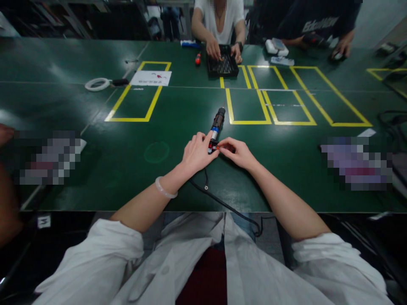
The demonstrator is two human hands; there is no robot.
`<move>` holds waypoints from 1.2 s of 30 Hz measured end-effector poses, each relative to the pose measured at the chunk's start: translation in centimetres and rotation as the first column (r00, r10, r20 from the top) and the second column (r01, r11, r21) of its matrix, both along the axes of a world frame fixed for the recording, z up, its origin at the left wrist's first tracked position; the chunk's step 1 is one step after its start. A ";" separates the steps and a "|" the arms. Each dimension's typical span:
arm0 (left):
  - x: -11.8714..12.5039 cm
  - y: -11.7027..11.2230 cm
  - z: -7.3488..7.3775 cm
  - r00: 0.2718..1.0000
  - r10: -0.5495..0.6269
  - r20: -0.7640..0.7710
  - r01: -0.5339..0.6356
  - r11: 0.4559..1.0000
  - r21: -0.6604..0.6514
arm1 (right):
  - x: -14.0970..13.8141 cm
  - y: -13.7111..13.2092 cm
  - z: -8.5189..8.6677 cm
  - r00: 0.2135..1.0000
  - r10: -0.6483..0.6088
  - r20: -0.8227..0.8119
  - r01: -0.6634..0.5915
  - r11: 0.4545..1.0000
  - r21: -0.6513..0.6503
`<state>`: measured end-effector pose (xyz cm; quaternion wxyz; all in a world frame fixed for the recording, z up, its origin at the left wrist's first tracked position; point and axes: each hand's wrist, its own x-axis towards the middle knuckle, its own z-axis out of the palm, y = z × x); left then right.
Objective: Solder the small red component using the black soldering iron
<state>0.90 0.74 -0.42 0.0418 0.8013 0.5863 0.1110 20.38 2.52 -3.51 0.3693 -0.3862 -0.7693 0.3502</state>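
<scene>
A black electric screwdriver [218,121] with a blue band lies on the green table [178,106], tip pointing away from me. My left hand [197,153] is curled around its near end, index finger along the body. My right hand [239,152] pinches the red and black part at that same end from the right. A black cable [222,203] runs from the tool back over the table's near edge.
Yellow taped rectangles [140,91] mark the table. Across it, a person in white handles a black tray [223,65]; another person in dark clothes sits to the right. A white tape roll [97,84], a paper sheet [151,78] and a small red tool [198,59] lie far off.
</scene>
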 end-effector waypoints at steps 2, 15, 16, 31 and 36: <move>-0.3 0.0 0.1 1.000 -0.014 -0.004 0.014 1.000 0.001 | 0.0 0.1 -0.1 1.000 -0.010 0.006 0.010 1.000 -0.005; -7.1 2.9 0.6 0.986 0.077 -0.148 -0.080 0.997 -0.011 | 0.2 0.2 0.1 0.999 -0.037 0.006 0.037 0.999 -0.039; -8.0 3.3 0.6 0.983 0.103 -0.150 -0.107 0.994 -0.019 | 0.2 0.2 0.1 0.999 -0.036 0.006 0.036 0.998 -0.041; -23.9 7.7 1.0 0.828 0.555 -0.084 -0.560 0.825 -0.071 | 0.2 0.3 -0.3 0.999 -0.040 -0.003 0.039 0.995 -0.090; -26.8 7.8 0.5 0.751 0.660 -0.042 -0.660 0.751 0.004 | 0.3 0.2 0.0 0.999 -0.039 0.009 0.039 0.995 -0.093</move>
